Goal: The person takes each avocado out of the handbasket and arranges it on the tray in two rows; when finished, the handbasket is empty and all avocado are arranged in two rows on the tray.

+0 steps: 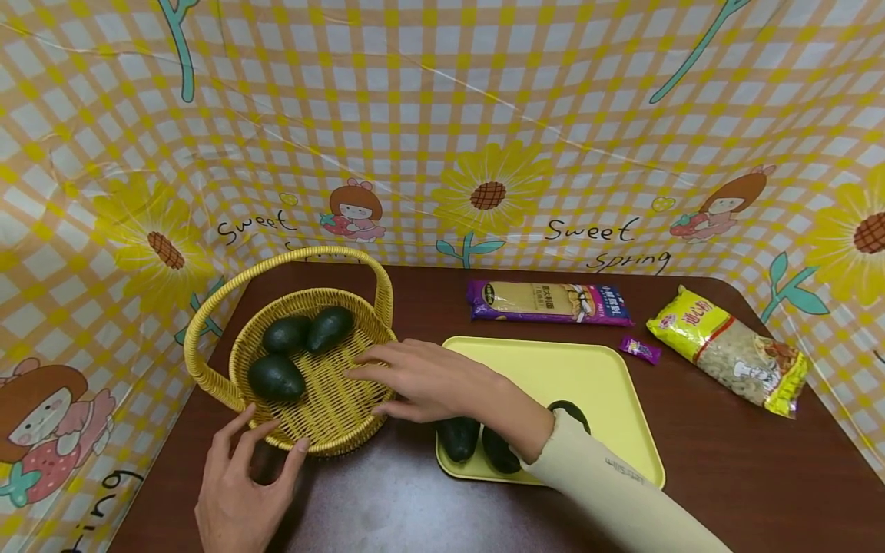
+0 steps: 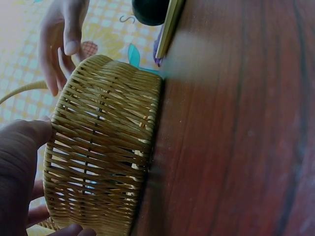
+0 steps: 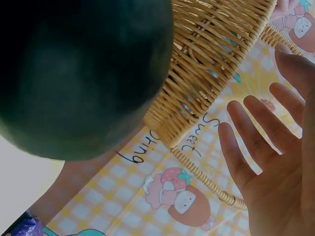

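Note:
A yellow wicker basket [image 1: 356, 444] with a tall handle stands at the left and holds three dark green avocados [image 1: 276, 378]. My left hand [image 1: 249, 480] touches its near rim with spread fingers; in the left wrist view the thumb [image 2: 37, 130] meets the rim. Over the basket's right side hovers my right hand [image 1: 422, 382], its fingers loosely extended and nothing held. Beneath the right forearm, more avocados [image 1: 459, 439] lie on a yellow tray [image 1: 553, 361], partly hidden by the arm. One avocado [image 3: 83, 78] looms large in the right wrist view.
Behind the tray lies a purple pasta packet [image 1: 546, 302]. A small purple wrapped sweet [image 1: 640, 350] is right of it, and a yellow-and-clear food bag [image 1: 729, 353] lies farther right. A checked, flowered cloth [image 1: 442, 115] hangs around the dark wooden table [image 1: 373, 507].

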{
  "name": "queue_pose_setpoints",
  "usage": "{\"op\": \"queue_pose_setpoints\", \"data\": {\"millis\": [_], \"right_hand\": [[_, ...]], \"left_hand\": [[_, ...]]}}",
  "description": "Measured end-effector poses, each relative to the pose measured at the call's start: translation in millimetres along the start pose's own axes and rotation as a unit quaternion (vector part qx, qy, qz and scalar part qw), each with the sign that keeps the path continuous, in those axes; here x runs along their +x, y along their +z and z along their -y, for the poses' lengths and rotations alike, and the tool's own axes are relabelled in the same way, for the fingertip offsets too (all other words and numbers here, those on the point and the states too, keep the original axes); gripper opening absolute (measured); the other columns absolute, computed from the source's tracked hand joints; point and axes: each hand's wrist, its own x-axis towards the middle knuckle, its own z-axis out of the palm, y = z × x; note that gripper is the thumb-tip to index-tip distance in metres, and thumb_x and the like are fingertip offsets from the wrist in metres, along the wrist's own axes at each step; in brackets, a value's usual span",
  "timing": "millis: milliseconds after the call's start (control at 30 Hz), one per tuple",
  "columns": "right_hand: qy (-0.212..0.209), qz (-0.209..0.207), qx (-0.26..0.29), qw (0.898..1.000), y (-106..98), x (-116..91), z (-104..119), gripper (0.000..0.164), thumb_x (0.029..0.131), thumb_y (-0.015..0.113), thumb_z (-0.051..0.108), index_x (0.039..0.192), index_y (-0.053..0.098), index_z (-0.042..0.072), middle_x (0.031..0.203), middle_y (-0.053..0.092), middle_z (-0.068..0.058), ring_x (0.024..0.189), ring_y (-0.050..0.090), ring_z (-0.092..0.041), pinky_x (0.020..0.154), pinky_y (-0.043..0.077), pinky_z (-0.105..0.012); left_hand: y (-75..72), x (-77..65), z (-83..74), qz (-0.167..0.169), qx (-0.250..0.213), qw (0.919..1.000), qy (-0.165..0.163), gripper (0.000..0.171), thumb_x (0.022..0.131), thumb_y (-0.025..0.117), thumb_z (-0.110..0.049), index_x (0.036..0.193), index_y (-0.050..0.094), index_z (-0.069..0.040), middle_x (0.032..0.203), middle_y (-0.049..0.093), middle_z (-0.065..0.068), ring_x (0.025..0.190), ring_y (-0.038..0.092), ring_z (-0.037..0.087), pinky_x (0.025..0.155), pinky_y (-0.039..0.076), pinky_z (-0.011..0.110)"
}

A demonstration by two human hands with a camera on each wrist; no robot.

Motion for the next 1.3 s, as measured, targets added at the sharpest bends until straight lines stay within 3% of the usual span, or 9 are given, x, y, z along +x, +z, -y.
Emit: {"op": "queue_pose_setpoints", "data": {"millis": [300,800,1133,1300], "right_hand": [[-0.014,0.018,0.012,1.000,-0.6,18.9,0.4,0.056,0.109,0.065,0.042,0.158,0.055,0.017,0.151,0.060,-0.007,0.136,0.061,-0.023,0.114,0.051,-0.040],[-0.026,0.054,-0.008,0.998,-6.0,49.5,2.8,0.058,0.109,0.065,0.044,0.160,0.053,0.018,0.152,0.058,-0.003,0.129,0.064,-0.019,0.110,0.052,-0.033],[-0.037,0.087,-0.016,0.995,-8.8,69.2,4.6,0.060,0.109,0.065,0.042,0.163,0.049,0.020,0.159,0.054,-0.004,0.138,0.059,-0.019,0.111,0.052,-0.034],[-0.044,0.105,-0.023,0.993,-9.6,81.7,5.7,0.064,0.108,0.067,0.042,0.164,0.047,0.021,0.161,0.052,-0.004,0.134,0.061,-0.019,0.106,0.054,-0.032]], "left_hand": [[0.4,0.0,1.0,-0.003,0.006,0.9999,0.010,0.043,0.080,0.098,-0.028,0.115,0.080,-0.010,0.143,0.064,0.011,0.115,0.066,0.038,0.072,0.056,0.067],[0.7,0.4,1.1,-0.002,0.004,1.0000,0.006,0.042,0.081,0.098,-0.030,0.114,0.080,-0.012,0.145,0.064,0.009,0.115,0.066,0.037,0.072,0.056,0.067],[0.8,0.9,-0.6,-0.001,0.005,1.0000,-0.001,0.042,0.081,0.097,-0.030,0.115,0.080,-0.012,0.145,0.064,0.010,0.117,0.066,0.039,0.070,0.057,0.068],[0.6,1.2,-0.5,0.001,0.004,1.0000,-0.005,0.042,0.081,0.098,-0.029,0.115,0.080,-0.012,0.145,0.064,0.011,0.118,0.066,0.040,0.071,0.057,0.069]]}}
